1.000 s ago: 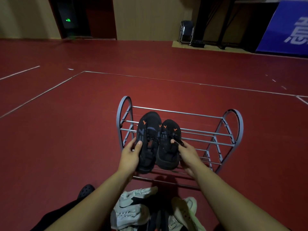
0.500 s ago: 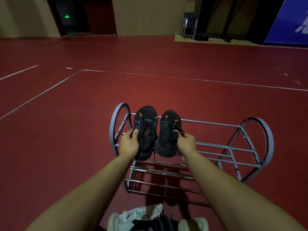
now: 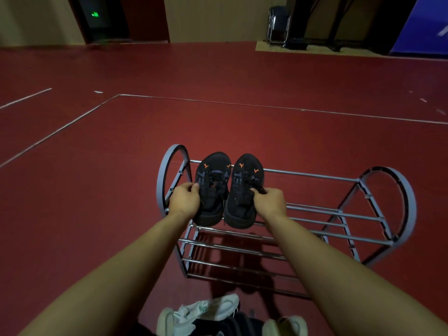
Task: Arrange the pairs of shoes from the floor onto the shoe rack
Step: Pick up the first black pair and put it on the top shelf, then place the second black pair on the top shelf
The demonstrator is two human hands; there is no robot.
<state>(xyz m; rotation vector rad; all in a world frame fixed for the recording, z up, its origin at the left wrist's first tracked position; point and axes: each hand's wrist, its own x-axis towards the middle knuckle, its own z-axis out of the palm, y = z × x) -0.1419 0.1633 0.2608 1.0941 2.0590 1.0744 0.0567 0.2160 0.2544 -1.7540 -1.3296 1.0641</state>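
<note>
A red floor fills most of the view, and on it stands a grey metal shoe rack with arched ends and tiers of thin bars. At the left end of its top tier sit two black shoes with orange marks, side by side and toes pointing away: the left shoe and the right shoe, nearly touching each other. The step in hand looks like setting this pair down; to do it well, the soles should bridge at least two bars and the heels line up before either hand lets go, since a shoe could tip between the thin rods. The left hand grips the outer side of the left shoe, fingers curled over its edge near the laces. The right hand pinches the laces of the right shoe, fingers curled over its collar. Near the bottom edge, white sneakers wait on the floor.
</note>
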